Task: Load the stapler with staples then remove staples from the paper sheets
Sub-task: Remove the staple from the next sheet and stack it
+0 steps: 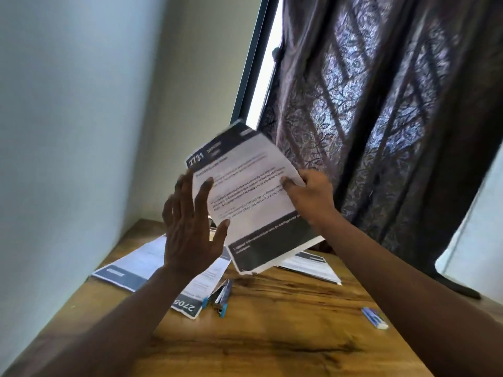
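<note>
My right hand (307, 198) pinches the right edge of a printed paper sheet (250, 197) marked 2731, held up in the air above the table. My left hand (190, 227) is raised with fingers spread and straight, its fingertips against the sheet's left edge. Below on the wooden table (272, 336) lies a blue stapler (220, 296), resting partly on a sheet marked 2705 (190, 303). A small blue and white staple box (375, 318) lies to the right.
More printed sheets lie at the table's left (136, 265) and behind the held sheet at the right (310, 266). A dark patterned curtain (381, 118) hangs behind the table. A white wall (81, 118) stands on the left.
</note>
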`<state>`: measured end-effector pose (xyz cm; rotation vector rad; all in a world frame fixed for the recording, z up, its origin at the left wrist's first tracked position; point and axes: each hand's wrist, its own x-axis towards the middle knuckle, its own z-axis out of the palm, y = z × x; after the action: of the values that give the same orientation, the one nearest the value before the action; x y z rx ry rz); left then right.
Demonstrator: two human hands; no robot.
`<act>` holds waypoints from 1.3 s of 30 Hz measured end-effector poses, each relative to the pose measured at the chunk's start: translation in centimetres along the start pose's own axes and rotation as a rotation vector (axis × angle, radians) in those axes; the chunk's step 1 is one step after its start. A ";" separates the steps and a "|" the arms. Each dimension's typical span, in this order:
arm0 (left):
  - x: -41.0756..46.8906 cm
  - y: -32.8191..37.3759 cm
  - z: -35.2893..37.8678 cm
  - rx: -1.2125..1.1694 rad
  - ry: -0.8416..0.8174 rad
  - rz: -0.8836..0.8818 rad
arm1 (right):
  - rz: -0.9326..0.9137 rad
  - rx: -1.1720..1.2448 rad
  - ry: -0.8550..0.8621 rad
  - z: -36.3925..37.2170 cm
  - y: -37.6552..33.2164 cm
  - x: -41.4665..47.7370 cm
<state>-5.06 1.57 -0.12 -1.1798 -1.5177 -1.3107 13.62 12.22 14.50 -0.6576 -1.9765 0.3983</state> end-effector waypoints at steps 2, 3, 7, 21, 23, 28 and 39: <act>-0.2 1.2 0.3 -0.215 -0.033 -0.173 | 0.115 0.186 0.009 -0.8 0.3 -0.5; -0.3 1.7 0.6 -0.318 -0.037 -0.242 | 0.175 0.272 0.008 -1.0 0.5 -0.8; 0.0 2.7 0.8 -0.512 -0.077 -0.354 | 0.375 0.512 -0.027 -1.4 1.6 -2.2; 0.3 1.1 1.0 -0.639 -0.234 -0.406 | 0.550 0.889 0.165 2.5 9.6 -5.3; 0.0 0.7 0.9 -0.498 -0.227 -0.299 | 0.561 0.887 0.188 3.0 10.8 -5.5; -0.8 0.0 0.8 -0.319 -0.178 -0.155 | 0.337 0.720 0.197 3.2 12.2 -7.3; -0.8 1.6 0.0 -0.200 -0.185 0.032 | -0.297 -0.012 0.194 3.8 15.4 -9.0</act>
<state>-3.36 1.49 -0.46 -1.4816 -1.5164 -1.3883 17.99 19.12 -1.81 -0.3855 -1.8548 0.1364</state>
